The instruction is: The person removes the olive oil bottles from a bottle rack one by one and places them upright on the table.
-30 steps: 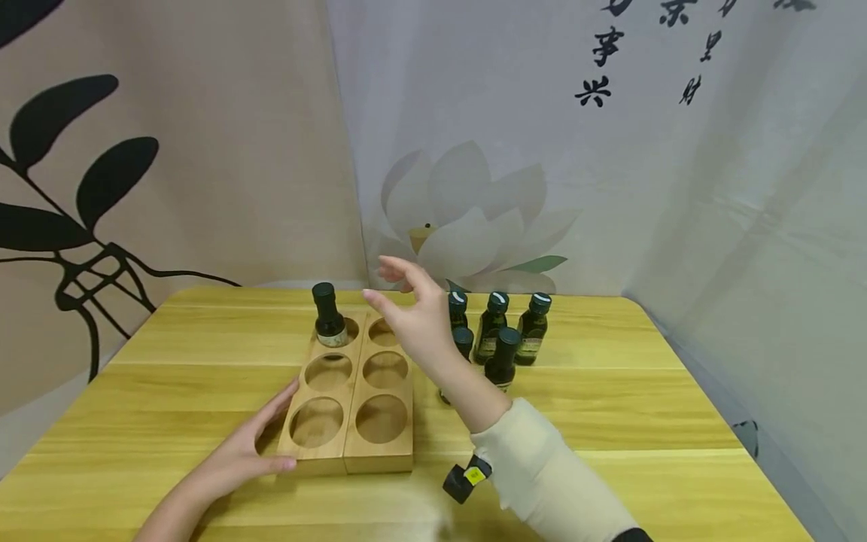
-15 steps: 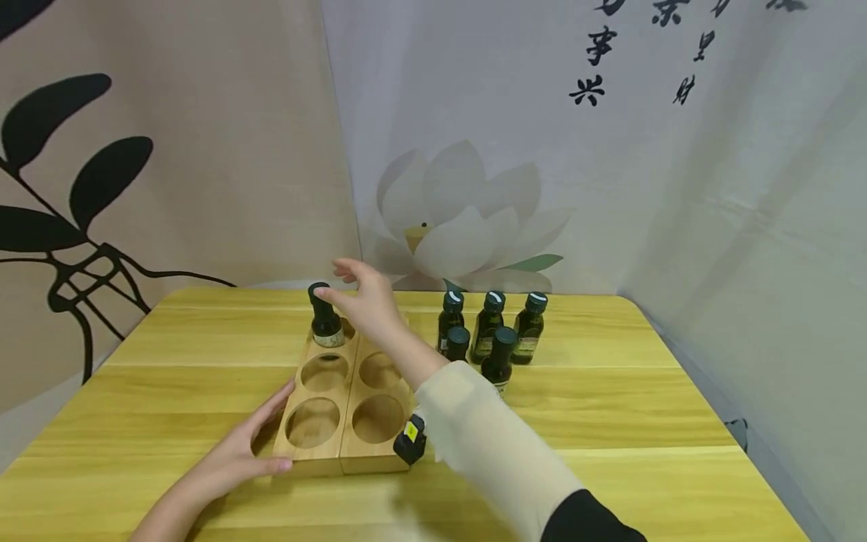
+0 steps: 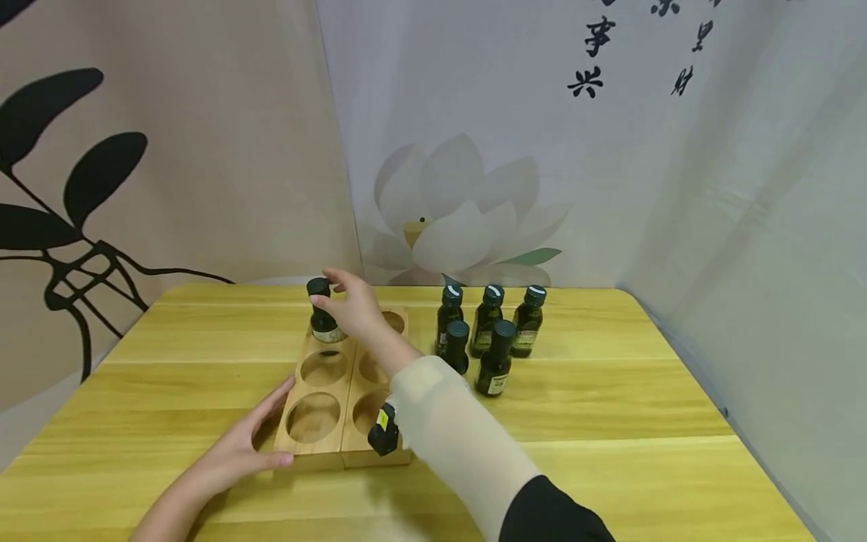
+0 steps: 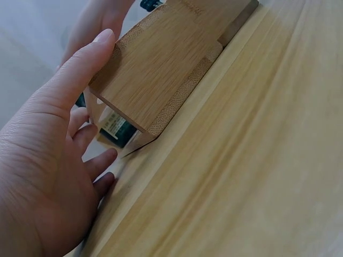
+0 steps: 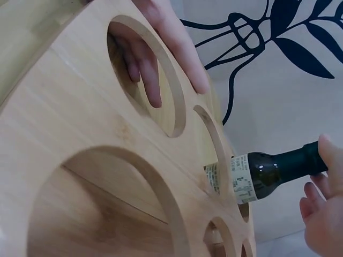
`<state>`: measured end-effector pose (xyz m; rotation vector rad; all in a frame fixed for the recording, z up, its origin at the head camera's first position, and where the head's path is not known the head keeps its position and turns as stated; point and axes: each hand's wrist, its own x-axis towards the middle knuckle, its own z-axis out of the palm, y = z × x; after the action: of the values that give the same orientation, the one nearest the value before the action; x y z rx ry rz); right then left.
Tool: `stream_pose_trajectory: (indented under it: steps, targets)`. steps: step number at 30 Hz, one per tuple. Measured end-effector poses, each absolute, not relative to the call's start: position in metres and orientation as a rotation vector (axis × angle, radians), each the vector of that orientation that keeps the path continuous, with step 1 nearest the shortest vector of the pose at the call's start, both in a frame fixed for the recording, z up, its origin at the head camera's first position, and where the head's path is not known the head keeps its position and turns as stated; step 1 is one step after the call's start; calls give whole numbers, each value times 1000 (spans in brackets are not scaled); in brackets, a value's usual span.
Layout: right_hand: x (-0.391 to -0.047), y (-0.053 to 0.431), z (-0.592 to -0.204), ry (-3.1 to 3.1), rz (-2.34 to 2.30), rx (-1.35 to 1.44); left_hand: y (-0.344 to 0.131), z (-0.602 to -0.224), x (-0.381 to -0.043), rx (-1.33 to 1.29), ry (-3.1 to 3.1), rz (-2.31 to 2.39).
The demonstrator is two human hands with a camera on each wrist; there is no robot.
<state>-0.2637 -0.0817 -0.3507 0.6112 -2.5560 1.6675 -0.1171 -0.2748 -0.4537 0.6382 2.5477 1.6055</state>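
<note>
A dark glass bottle (image 3: pixel 325 325) with a pale label and black cap stands in the far left hole of a wooden bottle rack (image 3: pixel 347 444). My right hand (image 3: pixel 357 310) pinches this bottle at its cap, thumb on the near side. In the right wrist view the bottle's (image 5: pixel 262 174) lower part sits inside the hole, its label partly hidden by the rim. At the rack's near left corner my left hand (image 3: pixel 233 450) rests with its thumb on the front end and fingers along the left side. Those fingers show through a hole in the right wrist view.
Several more dark bottles (image 3: pixel 496 365) stand upright on the wooden table (image 3: pixel 609 406), right of the rack. Two rack blocks lie side by side, with round holes. A printed curtain (image 3: pixel 474 90) hangs behind the table. My right forearm covers part of the rack.
My right hand has moved left from above the rack's right side to the bottle in the far left hole and closed on its cap. My left hand stays at the rack.
</note>
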Motion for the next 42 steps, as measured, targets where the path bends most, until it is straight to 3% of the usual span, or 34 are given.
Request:
stream_pose_trajectory:
  steps: [27,42]
  targets:
    - [-264,-86,-352,-2486,1547,688,-271,-453,-116,630,2559,1608]
    - [-256,-71,-304,-2326,1552,791,-272,-448,-113,655,2568,1598]
